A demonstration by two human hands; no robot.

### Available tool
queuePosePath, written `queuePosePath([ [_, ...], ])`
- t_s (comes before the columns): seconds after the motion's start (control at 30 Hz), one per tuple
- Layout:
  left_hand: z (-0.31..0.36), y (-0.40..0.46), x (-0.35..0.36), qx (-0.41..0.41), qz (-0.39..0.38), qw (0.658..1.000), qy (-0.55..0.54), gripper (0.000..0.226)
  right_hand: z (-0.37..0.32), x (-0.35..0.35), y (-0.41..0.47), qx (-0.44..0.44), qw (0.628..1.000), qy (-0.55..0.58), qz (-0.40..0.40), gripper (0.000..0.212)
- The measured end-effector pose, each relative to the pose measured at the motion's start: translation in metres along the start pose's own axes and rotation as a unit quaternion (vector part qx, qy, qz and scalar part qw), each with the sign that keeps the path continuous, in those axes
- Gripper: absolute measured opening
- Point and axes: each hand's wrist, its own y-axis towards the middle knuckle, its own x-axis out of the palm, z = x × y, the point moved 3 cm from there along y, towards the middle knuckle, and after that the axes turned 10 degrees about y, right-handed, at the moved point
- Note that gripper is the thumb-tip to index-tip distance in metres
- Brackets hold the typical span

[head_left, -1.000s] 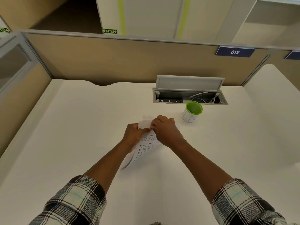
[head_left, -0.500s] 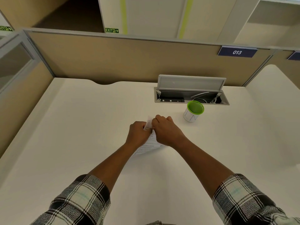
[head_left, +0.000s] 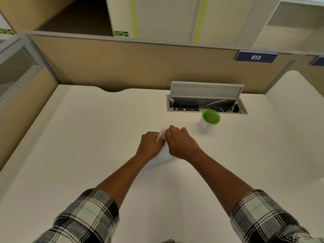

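White printed paper (head_left: 164, 150) is pinched between the curled left hand (head_left: 149, 144) and right hand (head_left: 180, 143), near the green-rimmed cup (head_left: 208, 121).

The sheet of paper (head_left: 164, 150) is white with lines of small dark print, bunched and curved rather than flat. It is gripped between the left hand (head_left: 149, 144) and the right hand (head_left: 181, 144), which are close together, so most of it is hidden. A plain white corner pokes up between the knuckles, and the printed lower part bows out beneath the wrists, just over the desk (head_left: 87, 137).
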Motion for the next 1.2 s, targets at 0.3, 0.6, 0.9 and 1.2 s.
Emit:
queuePosePath([
  [0.3,-0.004,-0.001,-0.003,-0.020,0.010,1.000,0.002,0.041,0.005,-0.002,0.002,0.051,0.999,-0.005,-0.017,0.023],
  [0.6,-0.016,0.007,-0.009,-0.120,-0.052,0.981,-0.146,0.013,0.032,-0.010,-0.009,0.208,0.919,0.329,0.063,0.016],
  [0.9,-0.017,0.028,-0.033,-0.208,-0.147,0.921,-0.294,0.029,0.060,-0.033,-0.024,0.253,0.850,0.439,0.144,0.012],
  [1.2,-0.058,0.031,0.024,-0.275,-0.125,0.923,-0.237,0.019,0.075,-0.015,-0.032,0.288,0.828,0.470,0.097,0.017],
])
